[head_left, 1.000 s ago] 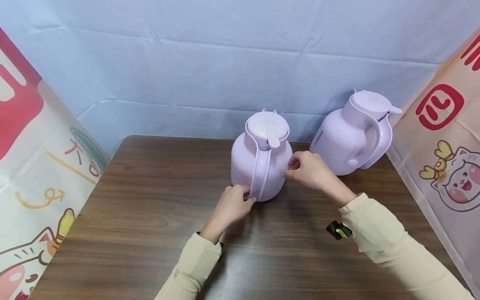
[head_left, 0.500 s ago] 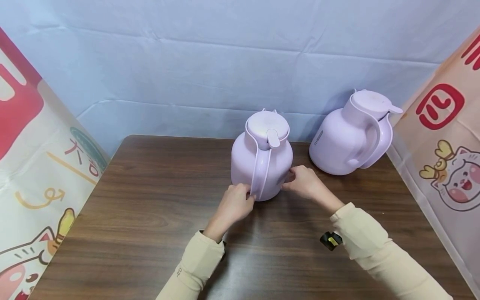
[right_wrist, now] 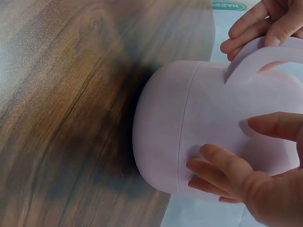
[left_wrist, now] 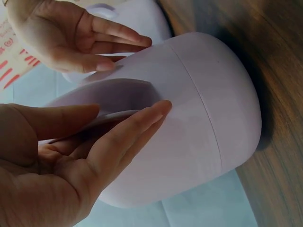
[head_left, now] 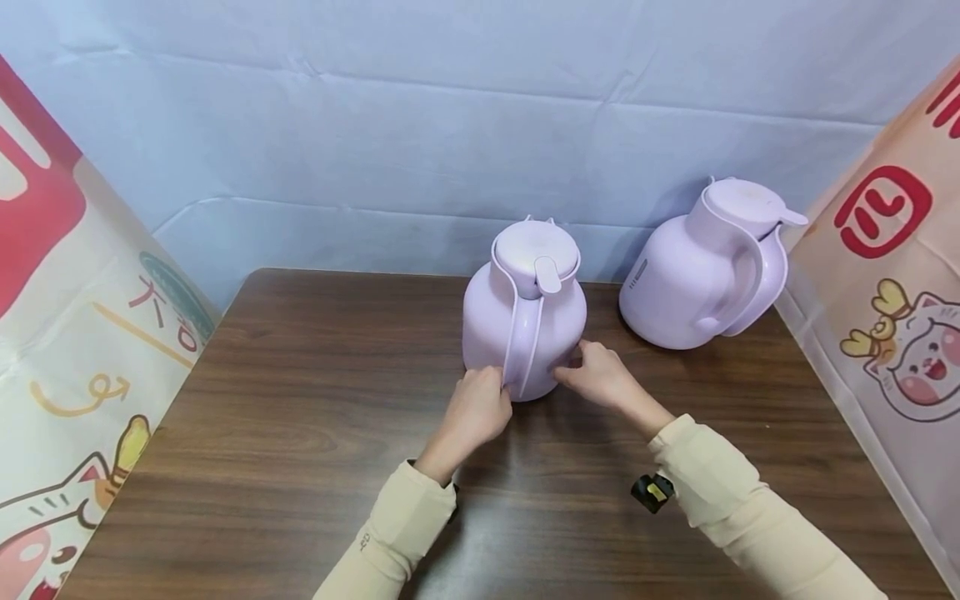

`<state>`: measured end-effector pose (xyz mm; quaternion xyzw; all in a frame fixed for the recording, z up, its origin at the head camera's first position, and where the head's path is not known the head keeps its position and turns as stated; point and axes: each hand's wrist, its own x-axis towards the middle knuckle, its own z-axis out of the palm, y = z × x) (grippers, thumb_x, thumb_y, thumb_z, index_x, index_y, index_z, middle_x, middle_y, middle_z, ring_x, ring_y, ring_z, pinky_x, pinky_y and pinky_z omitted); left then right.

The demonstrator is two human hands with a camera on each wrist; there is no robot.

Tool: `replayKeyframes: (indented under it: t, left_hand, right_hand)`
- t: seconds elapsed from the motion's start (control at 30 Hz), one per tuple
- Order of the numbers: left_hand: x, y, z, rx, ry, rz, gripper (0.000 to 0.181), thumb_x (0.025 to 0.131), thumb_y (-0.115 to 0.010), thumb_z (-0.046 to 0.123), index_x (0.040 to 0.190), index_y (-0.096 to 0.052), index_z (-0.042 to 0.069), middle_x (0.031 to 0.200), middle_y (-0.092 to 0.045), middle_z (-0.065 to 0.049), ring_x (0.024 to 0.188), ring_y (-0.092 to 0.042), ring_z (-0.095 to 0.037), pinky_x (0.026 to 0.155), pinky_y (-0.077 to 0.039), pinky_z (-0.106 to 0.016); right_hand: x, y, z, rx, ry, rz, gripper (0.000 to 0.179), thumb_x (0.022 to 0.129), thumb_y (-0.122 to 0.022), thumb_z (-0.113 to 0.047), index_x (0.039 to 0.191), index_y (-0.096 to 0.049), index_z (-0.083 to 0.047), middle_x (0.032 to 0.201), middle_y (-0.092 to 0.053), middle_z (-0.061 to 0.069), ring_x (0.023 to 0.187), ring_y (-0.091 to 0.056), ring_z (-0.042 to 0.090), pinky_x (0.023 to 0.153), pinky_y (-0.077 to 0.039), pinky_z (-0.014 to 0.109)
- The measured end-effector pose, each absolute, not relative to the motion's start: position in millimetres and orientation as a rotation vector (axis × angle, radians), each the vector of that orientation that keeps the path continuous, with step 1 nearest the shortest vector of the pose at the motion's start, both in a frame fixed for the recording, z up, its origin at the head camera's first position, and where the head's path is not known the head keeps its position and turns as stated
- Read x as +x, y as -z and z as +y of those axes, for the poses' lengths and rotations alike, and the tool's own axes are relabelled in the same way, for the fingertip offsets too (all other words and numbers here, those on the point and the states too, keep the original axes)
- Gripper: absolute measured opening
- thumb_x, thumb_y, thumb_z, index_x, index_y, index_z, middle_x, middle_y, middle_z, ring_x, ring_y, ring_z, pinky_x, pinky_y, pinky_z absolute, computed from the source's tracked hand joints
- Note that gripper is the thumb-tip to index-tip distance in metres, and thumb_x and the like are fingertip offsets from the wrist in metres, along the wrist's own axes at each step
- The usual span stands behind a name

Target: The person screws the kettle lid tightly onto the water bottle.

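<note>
A lilac thermos jug (head_left: 483, 321) stands upright on the wooden table, its handle (head_left: 523, 337) facing me. My left hand (head_left: 477, 406) pinches the lower part of that handle between thumb and fingers. In the right wrist view, the left thumb lies on the handle (right_wrist: 246, 60). My right hand (head_left: 597, 377) is at the jug's lower right side. Its fingers (right_wrist: 227, 165) are spread and nearly straight, with the tips at the jug's wall. The jug's far side is hidden.
A second lilac thermos jug (head_left: 675, 275) stands at the table's back right, its handle turned rightward. Pale blue cloth (head_left: 375, 150) hangs behind the brown table (head_left: 300, 400). Printed cloths with cartoon cats flank it left (head_left: 112, 325) and right (head_left: 847, 333).
My right hand has moved down and slightly left along the near jug's side, its fingers extending toward the wall. The left hand stays at the handle. Both jugs keep their places.
</note>
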<state>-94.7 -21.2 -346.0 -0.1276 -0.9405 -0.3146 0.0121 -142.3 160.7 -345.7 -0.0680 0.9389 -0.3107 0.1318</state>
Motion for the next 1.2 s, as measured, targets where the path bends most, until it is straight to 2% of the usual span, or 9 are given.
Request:
replayKeyframes:
  t: [0.27,0.47,0.6,0.83,1.0,1.2]
  left_hand:
    - [-97.4,346.4,-19.5,-0.383,1.016,-2.924,0.018,0.08,-0.056,0.0,0.063,-0.052,0.002,0.069,-0.06,-0.016,0.071,-0.061,-0.039,0.06,-0.046,-0.046]
    - [-103.8,347.4,-17.4,-0.39,0.988,-2.923,0.019,0.077,-0.055,-0.002,0.06,-0.051,0.003,0.068,-0.06,-0.015,0.071,-0.061,-0.038,0.06,-0.046,-0.046]
    - [-108.6,346.1,-15.6,-0.396,0.961,-2.936,0.019,0.075,-0.054,-0.004,0.059,-0.05,0.004,0.068,-0.06,-0.015,0.072,-0.061,-0.037,0.062,-0.046,-0.045]
    - [-117.4,342.7,-9.8,-0.4,0.956,-2.996,0.019,0.075,-0.054,-0.004,0.059,-0.049,0.005,0.067,-0.058,-0.012,0.07,-0.06,-0.032,0.061,-0.047,-0.042]
    - [-125.3,341.3,-4.2,-0.38,0.968,-3.048,0.019,0.076,-0.053,-0.004,0.06,-0.049,0.005,0.062,-0.052,-0.007,0.062,-0.052,-0.023,0.059,-0.045,-0.038]
    - [-133.7,341.2,2.9,-0.328,0.996,-3.1,0.013,0.076,-0.053,-0.004,0.066,-0.052,0.004,0.064,-0.051,-0.006,0.061,-0.048,-0.021,0.056,-0.043,-0.033]
  right_hand:
    - [-143.5,344.5,161.1,-0.17,0.935,2.689,0.037,0.083,-0.06,-0.023,0.101,-0.053,0.009,0.076,-0.061,0.009,0.069,-0.055,0.019,0.059,-0.043,0.03]
    - [-145.8,343.1,163.9,-0.123,1.012,2.646,0.032,0.084,-0.06,-0.02,0.102,-0.053,0.007,0.073,-0.064,0.008,0.069,-0.059,0.015,0.058,-0.043,0.027]
    - [-148.2,341.5,166.5,-0.091,1.037,2.616,0.036,0.084,-0.059,-0.019,0.107,-0.051,0.008,0.074,-0.064,0.006,0.072,-0.061,0.016,0.059,-0.044,0.025]
    - [-153.8,340.3,173.9,-0.049,1.101,2.538,0.048,0.087,-0.057,-0.018,0.121,-0.044,0.012,0.097,-0.063,0.018,0.087,-0.062,0.024,0.068,-0.048,0.025]
    - [-159.7,342.4,179.2,-0.021,1.157,2.481,0.053,0.088,-0.055,-0.018,0.126,-0.038,0.014,0.11,-0.058,0.026,0.098,-0.06,0.031,0.075,-0.049,0.028]
    - [-163.9,343.1,185.3,0.0,1.237,2.411,0.059,0.089,-0.054,-0.018,0.13,-0.029,0.017,0.119,-0.05,0.029,0.106,-0.054,0.035,0.085,-0.046,0.035]
